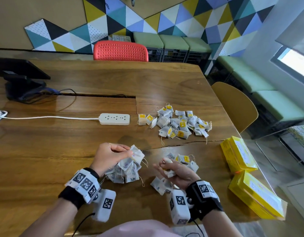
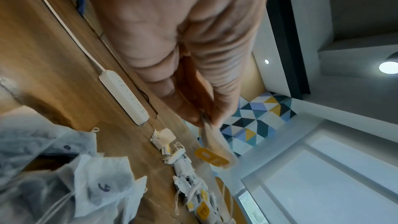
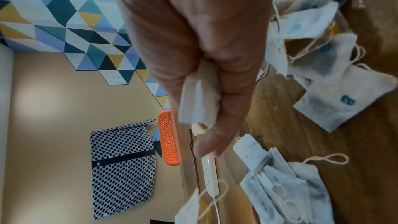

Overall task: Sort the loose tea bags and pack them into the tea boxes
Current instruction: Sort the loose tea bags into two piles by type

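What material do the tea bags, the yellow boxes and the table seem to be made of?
Tea bags: thin white filter paper, matte, slightly see-through and crumpled, with cotton-like strings. Yellow boxes: probably printed cardboard, with sharp folded edges and a light sheen. Table: wood or wood veneer, with visible grain and a glossy varnish.

Triangle-patterned wall (image 1: 164, 23), red chair (image 1: 120, 51), green benches (image 1: 173, 41), wooden table (image 1: 113, 79).

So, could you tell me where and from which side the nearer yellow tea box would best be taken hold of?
The nearer yellow tea box lies flat at the table's right edge, near the right hand. I would probably come from above and span its two long sides near the middle; its broad labelled face points up, and its far end sits close to the second box.
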